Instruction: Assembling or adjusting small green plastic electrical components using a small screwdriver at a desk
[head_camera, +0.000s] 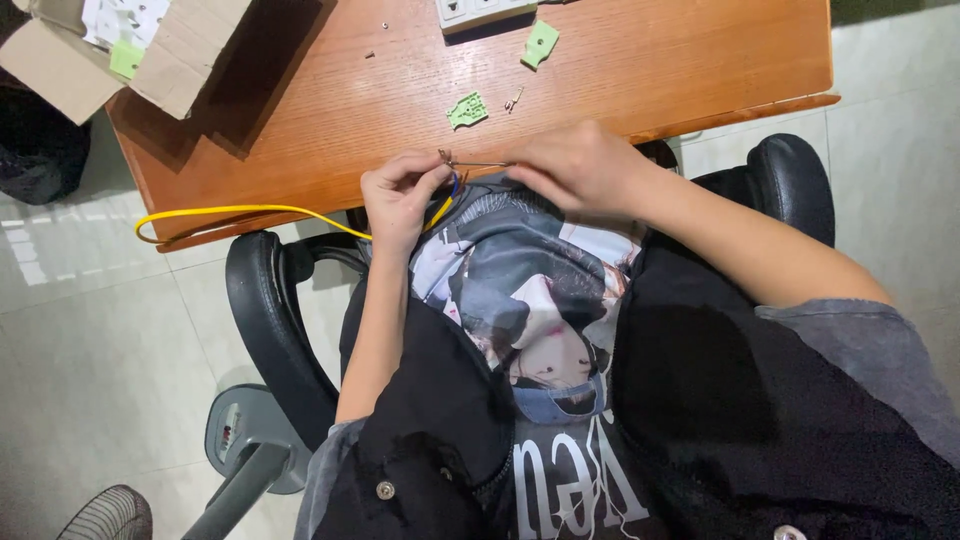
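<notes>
Wooden desk (640, 70): 2 green pieces (467, 109).

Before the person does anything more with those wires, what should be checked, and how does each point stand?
1. Left hand grips the yellow and blue wires: ok.
2. Right hand holds the thin metal tool: ok, its tip sits by the left fingers.
3. Yellow wire runs free over the table edge: ok, no snag seen.
4. Green plastic parts within reach on the table: ok.
5. Wire ends stripped: cannot tell, too small.
</notes>
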